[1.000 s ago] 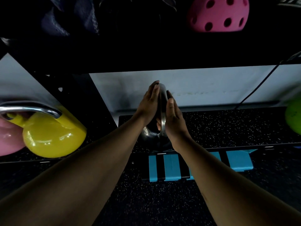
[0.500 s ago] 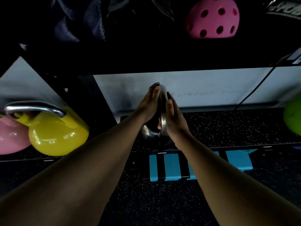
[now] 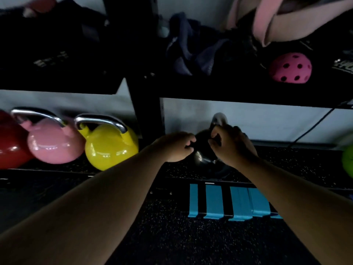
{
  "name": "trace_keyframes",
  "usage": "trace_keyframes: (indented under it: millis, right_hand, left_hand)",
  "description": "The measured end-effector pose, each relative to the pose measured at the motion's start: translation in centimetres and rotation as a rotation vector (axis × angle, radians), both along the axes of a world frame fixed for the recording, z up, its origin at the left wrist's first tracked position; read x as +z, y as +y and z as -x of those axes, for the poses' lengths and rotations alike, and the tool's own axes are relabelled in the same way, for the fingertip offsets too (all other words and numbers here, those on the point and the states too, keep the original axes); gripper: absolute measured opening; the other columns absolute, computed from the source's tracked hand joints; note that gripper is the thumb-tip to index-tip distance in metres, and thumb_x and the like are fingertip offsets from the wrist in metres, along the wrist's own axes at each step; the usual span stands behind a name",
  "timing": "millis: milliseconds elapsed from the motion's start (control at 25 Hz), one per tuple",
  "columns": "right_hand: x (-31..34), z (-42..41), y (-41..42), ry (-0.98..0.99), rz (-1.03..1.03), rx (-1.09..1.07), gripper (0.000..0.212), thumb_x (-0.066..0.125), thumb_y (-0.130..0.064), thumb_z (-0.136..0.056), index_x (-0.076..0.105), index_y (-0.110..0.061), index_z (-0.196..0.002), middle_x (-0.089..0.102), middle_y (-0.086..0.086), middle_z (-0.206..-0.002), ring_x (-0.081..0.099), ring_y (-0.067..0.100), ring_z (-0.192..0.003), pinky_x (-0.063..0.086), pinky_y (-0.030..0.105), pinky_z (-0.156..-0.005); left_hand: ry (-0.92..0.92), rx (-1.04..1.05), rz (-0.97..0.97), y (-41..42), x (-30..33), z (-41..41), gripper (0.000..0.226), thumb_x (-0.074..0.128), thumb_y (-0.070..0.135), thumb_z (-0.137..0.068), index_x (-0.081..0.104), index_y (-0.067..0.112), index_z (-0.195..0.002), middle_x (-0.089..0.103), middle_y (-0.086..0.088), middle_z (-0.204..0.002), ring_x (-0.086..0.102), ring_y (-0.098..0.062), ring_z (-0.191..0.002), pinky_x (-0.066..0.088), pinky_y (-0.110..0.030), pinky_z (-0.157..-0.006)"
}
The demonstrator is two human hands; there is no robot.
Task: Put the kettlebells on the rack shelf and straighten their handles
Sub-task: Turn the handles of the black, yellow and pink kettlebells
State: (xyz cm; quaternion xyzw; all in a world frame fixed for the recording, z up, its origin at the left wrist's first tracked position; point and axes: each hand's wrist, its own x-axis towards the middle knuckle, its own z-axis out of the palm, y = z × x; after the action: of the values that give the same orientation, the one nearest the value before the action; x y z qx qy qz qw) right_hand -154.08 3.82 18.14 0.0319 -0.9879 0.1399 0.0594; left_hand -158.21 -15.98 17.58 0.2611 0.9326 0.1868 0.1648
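Note:
A black kettlebell (image 3: pixel 202 150) stands on the speckled lower rack shelf (image 3: pixel 290 165), its steel handle (image 3: pixel 219 118) rising edge-on behind my fingers. My left hand (image 3: pixel 175 146) is curled against the bell's left side. My right hand (image 3: pixel 232 144) is curled around the base of the handle on the right. The bell's body is mostly hidden between the two hands. In the left bay sit a yellow kettlebell (image 3: pixel 110 146), a pink kettlebell (image 3: pixel 53 142) and a red kettlebell (image 3: pixel 9 140), with the yellow and pink handles lying crosswise.
A black rack post (image 3: pixel 147 111) separates the two bays. A green kettlebell (image 3: pixel 348 161) shows at the right edge. Blue tape strips (image 3: pixel 214 201) mark the shelf's front lip. The upper shelf holds dark cloths (image 3: pixel 191 54) and a pink perforated ball (image 3: pixel 290 67). A black cable (image 3: pixel 315 127) runs down the wall.
My hands were pressed flat on both sides of the handle; now they are lower, apart and curled at the bell. The view swung left and up, showing more kettlebells.

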Motion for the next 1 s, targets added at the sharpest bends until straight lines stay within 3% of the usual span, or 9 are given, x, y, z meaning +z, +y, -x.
trace_keyframes:
  millis: [120, 240, 360, 560, 720, 880, 1000]
  right_hand:
    - [-0.2, 0.7, -7.5, -0.012, -0.009, 0.065, 0.018, 0.054, -0.039, -0.090, 0.059, -0.023, -0.097, 0.064, 0.005, -0.106, 0.060, 0.028, -0.103, 0.051, 0.039, -0.081]
    - [0.1, 0.5, -10.8, -0.075, 0.075, 0.072, 0.012, 0.055, -0.037, -0.091, 0.058, -0.027, -0.087, 0.068, 0.004, -0.093, 0.065, 0.030, -0.090, 0.054, 0.040, -0.075]
    - [0.6, -0.5, -18.8, -0.078, 0.136, 0.030, 0.016, 0.054, -0.043, -0.087, 0.054, -0.029, -0.080, 0.070, 0.002, -0.081, 0.069, 0.028, -0.078, 0.058, 0.040, -0.065]
    - [0.2, 2.6, -25.9, -0.038, 0.224, 0.013, 0.015, 0.054, -0.039, -0.090, 0.058, -0.025, -0.095, 0.070, 0.004, -0.093, 0.068, 0.031, -0.090, 0.056, 0.039, -0.073]
    - [-0.9, 7.3, -30.7, -0.057, 0.187, 0.073, 0.036, 0.049, -0.039, -0.097, 0.051, -0.016, -0.126, 0.051, 0.017, -0.124, 0.050, 0.037, -0.114, 0.046, 0.043, -0.090]
    - [-2.7, 10.0, -32.7, -0.159, 0.077, 0.043, 0.046, 0.035, -0.049, -0.100, 0.044, -0.017, -0.132, 0.045, 0.019, -0.129, 0.042, 0.041, -0.119, 0.042, 0.050, -0.092]
    - [-3.8, 11.0, -32.5, -0.203, 0.160, 0.063, 0.048, 0.034, -0.050, -0.101, 0.041, -0.020, -0.137, 0.048, 0.019, -0.132, 0.045, 0.041, -0.121, 0.042, 0.048, -0.094]
  left_hand:
    - [0.090, 0.036, 0.037, -9.0, 0.2, -1.0, 0.035, 0.054, 0.032, -0.094, 0.059, 0.024, -0.127, 0.063, -0.002, -0.131, 0.060, -0.024, -0.117, 0.049, -0.034, -0.096]
    - [0.213, 0.043, 0.105, -13.5, 0.8, -2.1, 0.029, 0.052, 0.032, -0.091, 0.063, 0.027, -0.118, 0.066, -0.005, -0.125, 0.061, -0.030, -0.114, 0.050, -0.036, -0.091]
    - [0.277, 0.063, 0.227, -23.2, 1.6, -1.7, 0.036, 0.049, 0.032, -0.094, 0.057, 0.023, -0.128, 0.057, -0.007, -0.134, 0.054, -0.032, -0.122, 0.045, -0.041, -0.098]
    - [0.414, 0.247, 0.098, -29.8, 1.3, 2.0, 0.049, 0.047, 0.038, -0.096, 0.042, 0.019, -0.141, 0.047, -0.012, -0.139, 0.049, -0.036, -0.124, 0.046, -0.047, -0.097]
    - [0.321, 0.354, 0.009, -30.1, -0.4, 4.4, 0.058, 0.043, 0.041, -0.098, 0.023, 0.035, -0.152, 0.035, -0.014, -0.148, 0.043, -0.041, -0.127, 0.048, -0.051, -0.095]
    - [0.188, 0.403, -0.064, -29.9, -2.6, 5.7, 0.056, 0.036, 0.045, -0.100, 0.016, 0.041, -0.152, 0.021, -0.017, -0.156, 0.043, -0.045, -0.132, 0.044, -0.055, -0.101]
    - [-0.018, 0.605, -0.192, -29.2, -4.9, 6.4, 0.063, 0.029, 0.049, -0.100, 0.004, 0.033, -0.155, 0.002, -0.020, -0.163, 0.029, -0.046, -0.141, 0.032, -0.053, -0.112]
